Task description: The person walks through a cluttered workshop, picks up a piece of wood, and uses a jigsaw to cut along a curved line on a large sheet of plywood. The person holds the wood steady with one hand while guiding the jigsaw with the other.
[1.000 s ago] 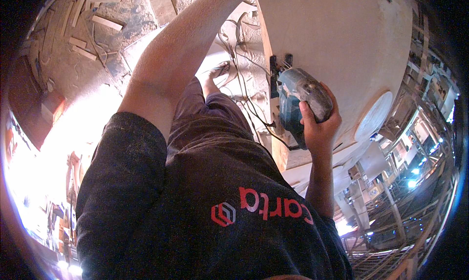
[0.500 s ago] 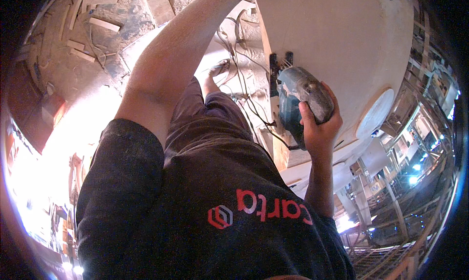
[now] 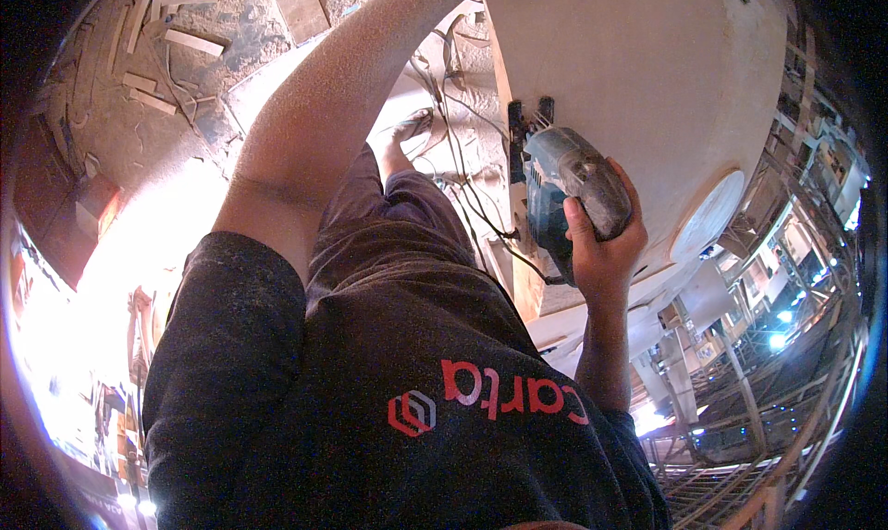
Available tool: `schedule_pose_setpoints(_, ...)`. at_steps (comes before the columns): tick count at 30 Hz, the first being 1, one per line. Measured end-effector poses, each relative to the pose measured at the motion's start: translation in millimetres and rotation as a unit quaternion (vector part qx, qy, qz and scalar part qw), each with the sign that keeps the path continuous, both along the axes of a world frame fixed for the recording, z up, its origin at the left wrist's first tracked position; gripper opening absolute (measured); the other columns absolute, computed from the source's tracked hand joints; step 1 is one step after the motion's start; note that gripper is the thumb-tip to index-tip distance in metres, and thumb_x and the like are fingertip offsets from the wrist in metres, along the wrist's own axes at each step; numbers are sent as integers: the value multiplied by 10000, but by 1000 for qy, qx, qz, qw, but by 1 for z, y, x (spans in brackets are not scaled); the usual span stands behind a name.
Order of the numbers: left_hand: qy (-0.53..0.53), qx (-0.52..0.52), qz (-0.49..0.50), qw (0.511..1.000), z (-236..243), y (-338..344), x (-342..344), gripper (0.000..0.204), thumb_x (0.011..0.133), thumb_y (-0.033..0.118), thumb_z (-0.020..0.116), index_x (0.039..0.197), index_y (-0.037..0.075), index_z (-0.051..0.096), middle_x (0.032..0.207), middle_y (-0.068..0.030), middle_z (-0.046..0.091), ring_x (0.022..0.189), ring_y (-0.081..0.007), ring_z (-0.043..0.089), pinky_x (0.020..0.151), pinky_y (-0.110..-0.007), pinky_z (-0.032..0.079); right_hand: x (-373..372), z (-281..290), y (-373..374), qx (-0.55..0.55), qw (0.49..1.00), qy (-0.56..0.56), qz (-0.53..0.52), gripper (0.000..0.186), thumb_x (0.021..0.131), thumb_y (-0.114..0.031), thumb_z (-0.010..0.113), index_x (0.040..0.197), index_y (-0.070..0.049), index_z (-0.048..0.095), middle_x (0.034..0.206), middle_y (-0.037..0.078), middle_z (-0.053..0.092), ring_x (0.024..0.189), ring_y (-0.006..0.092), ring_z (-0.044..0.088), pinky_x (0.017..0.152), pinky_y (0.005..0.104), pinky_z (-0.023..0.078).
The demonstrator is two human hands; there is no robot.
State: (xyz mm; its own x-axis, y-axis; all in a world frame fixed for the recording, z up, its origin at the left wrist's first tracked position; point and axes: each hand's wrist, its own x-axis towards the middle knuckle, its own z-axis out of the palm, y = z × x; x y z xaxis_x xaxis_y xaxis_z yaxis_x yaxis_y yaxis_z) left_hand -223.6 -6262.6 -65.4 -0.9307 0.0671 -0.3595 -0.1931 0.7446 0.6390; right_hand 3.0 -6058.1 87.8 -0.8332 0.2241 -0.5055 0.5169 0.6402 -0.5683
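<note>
R hand gripping pwr tool, at pale board edge

The changes over the last second are slight. The person's left arm has edged toward the left of the view, its elbow and the dark sleeve now sitting farther from the middle than before. The red print on the shirt has slid left and a little lower as the cloth and the view shifted. The wood strips on the floor also appear slightly farther left, and the shoe appears slightly left and higher
</note>
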Motion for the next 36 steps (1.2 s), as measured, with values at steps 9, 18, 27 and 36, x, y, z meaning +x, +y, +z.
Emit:
schedule_pose_setpoints(9, -22, 6, -13, 1000, -3, 1, -3, 585, 743, 465, 832, 1141, 59, 696, 1088, -176, 721, 1083, -319, 684, 930, -443, 541, -3, -4, 3, 1, 1000, 5, 6, 626, 846, -110, 770, 1382, 59, 494, 1265, 196, 645, 1167, 265, 636, 1021, 370, 483)
schedule_pose_setpoints(18, -15, 23, -11, 1000, -5, 0, -2, 546, 751, 464, 825, 1115, 73, 709, 1114, -167, 716, 1113, -325, 667, 957, -450, 522, -9, -1, -2, -4, 1000, 5, 5, 617, 848, -114, 768, 1379, 51, 500, 1271, 191, 641, 1169, 264, 631, 1022, 371, 480)
schedule_pose_setpoints(27, -22, 19, -7, 1000, -3, 0, -3, 575, 745, 477, 825, 1106, 47, 706, 1117, -193, 711, 1113, -345, 666, 952, -458, 527, -14, -3, 1, 18, 999, 14, 38, 614, 851, -113, 762, 1386, 41, 503, 1212, 173, 654, 1019, 217, 624, 873, 333, 491)
schedule_pose_setpoints(36, -14, 23, -8, 1000, -6, -2, -1, 568, 750, 471, 824, 1099, 39, 706, 1110, -195, 712, 1105, -345, 669, 946, -460, 530, -14, -3, -10, 10, 1000, 7, -8, 634, 840, -96, 770, 1391, 52, 492, 1281, 195, 639, 1188, 269, 625, 1031, 374, 479)
